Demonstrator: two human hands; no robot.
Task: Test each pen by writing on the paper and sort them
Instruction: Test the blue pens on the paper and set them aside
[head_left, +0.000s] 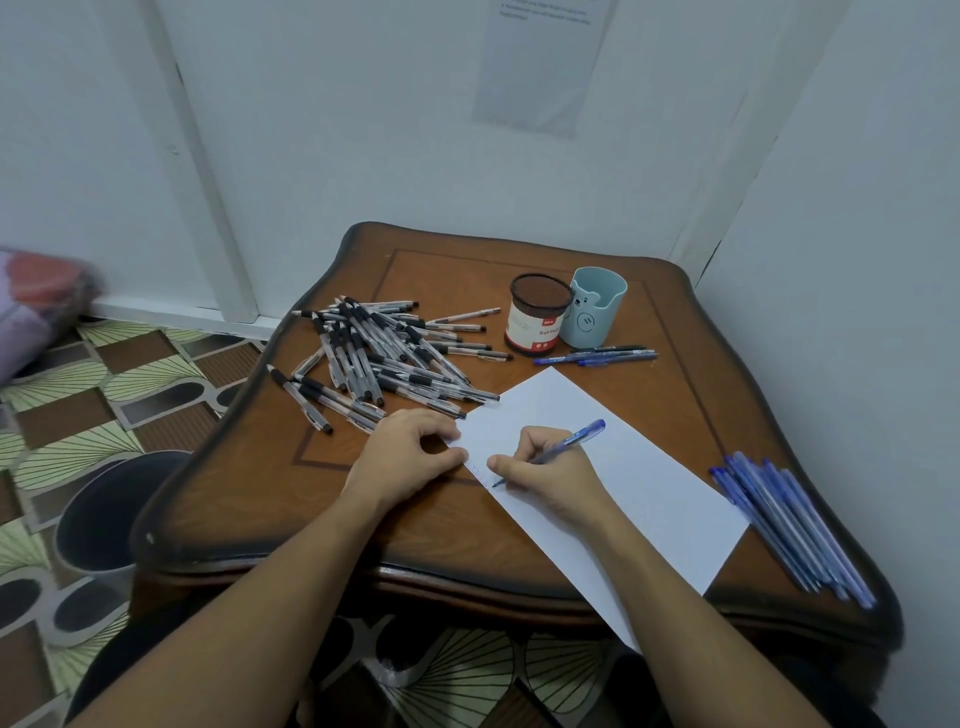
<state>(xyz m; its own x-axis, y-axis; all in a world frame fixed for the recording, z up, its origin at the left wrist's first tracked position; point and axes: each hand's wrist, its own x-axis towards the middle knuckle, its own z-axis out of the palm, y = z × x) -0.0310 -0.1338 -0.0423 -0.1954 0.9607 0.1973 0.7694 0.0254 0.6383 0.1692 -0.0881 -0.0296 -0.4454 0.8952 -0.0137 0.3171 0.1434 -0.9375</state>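
A white sheet of paper lies slantwise on the brown wooden table. My right hand grips a blue pen, its tip down on the paper's left edge beside small blue marks. My left hand rests with curled fingers on the paper's left corner. A heap of several black pens lies at the table's left. Several blue pens lie in a row at the right edge. A few more pens lie in front of the cups.
A mesh pen cup with a red and white label and a light blue bear cup stand at the table's back. A dark bin stands on the patterned floor at the left. Walls close in behind and to the right.
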